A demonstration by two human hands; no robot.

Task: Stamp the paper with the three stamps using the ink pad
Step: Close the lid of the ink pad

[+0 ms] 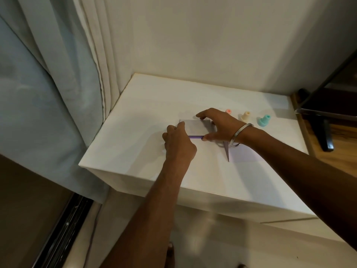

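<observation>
A flat grey ink pad (195, 126) with a purple stripe along its near edge lies on the white table (139, 117). My left hand (178, 146) grips its left side. My right hand (218, 124) spans its right side, fingers on the far edge and thumb at the near corner. I cannot tell if its lid is lifted. Three stamps stand in a row behind my right wrist: pink (228, 111), partly hidden by the hand, cream (245, 116) and teal (263, 120). A pale lilac paper (245, 154) lies under my right forearm, with a dark narrow wedge at its left edge.
The table stands in a corner, with a curtain (48, 93) to the left and a wall behind it. A dark screen on a black stand (326, 120) is to the right on a wooden surface. The table's near edge drops off below my forearms.
</observation>
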